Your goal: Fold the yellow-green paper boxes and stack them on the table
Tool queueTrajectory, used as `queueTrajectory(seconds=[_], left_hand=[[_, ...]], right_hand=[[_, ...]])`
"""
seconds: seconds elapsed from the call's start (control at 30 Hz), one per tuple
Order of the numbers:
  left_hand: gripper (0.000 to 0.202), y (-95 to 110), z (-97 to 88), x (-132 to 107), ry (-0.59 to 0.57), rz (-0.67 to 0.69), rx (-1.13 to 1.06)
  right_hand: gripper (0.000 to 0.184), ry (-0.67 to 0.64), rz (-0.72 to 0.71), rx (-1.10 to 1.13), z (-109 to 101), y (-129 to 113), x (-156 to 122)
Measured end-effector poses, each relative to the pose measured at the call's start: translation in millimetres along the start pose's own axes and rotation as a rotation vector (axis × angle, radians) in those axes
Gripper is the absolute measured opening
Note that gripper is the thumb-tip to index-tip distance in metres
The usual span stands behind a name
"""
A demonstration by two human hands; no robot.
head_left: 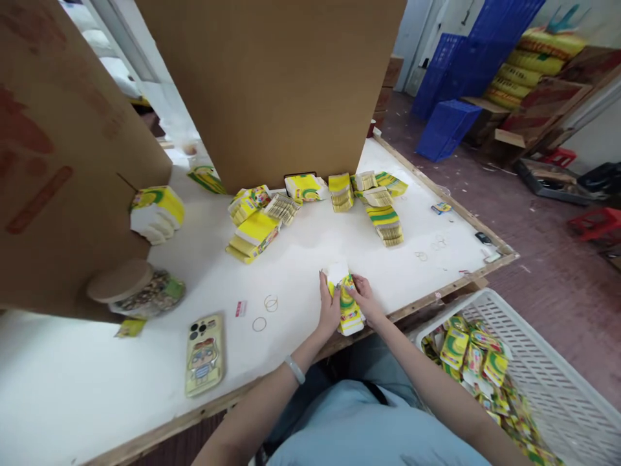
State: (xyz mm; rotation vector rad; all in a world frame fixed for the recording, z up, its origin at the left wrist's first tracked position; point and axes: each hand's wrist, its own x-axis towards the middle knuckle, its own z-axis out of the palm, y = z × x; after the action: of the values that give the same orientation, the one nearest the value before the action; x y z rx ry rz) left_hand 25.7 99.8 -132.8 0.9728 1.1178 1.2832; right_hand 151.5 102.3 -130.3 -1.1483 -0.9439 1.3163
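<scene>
At the table's near edge, my left hand (330, 304) and my right hand (365, 299) close round a small yellow-and-white carton (350, 309) from its two sides. My thumbs lie on its printed face, and a white flap sticks up at its far end. Beyond my hands lie bundles of flattened yellow cartons (255, 234), some fanned out in stacks (385, 223). Another bundle (158, 210) leans by the cardboard on the left. Several rubber bands (259, 323) lie to the left of my hands.
A phone (205, 355) and a lidded jar (145, 291) stand on the left of the white table (310, 249). Large cardboard sheets (276, 84) rise behind. Below the right edge, a white basket (548, 375) holds many small yellow packs (456, 346). Blue crates (449, 129) stand on the floor.
</scene>
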Motion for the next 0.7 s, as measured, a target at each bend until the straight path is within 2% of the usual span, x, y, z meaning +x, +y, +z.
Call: queueTrajectory(seconds=[0.23,0.43,0.6,0.7], left_hand=[[0.071,7,14.6,20,0.040,0.031,0.069],[0.072,18,7.9,25,-0.021,0.025,0.195],[0.075,18,4.2,44,0.068,0.128,0.323],[0.076,18,2.5,50,0.077,0.140,0.380]], right_hand=[[0.062,0.037,-0.068,-0.011,-8,0,24],[0.051,0.118,-0.093,0.050,8,2,39],[0.056,0.149,-0.088,0.069,14,-5,55],[0.058,0.145,-0.078,0.070,15,-11,56]])
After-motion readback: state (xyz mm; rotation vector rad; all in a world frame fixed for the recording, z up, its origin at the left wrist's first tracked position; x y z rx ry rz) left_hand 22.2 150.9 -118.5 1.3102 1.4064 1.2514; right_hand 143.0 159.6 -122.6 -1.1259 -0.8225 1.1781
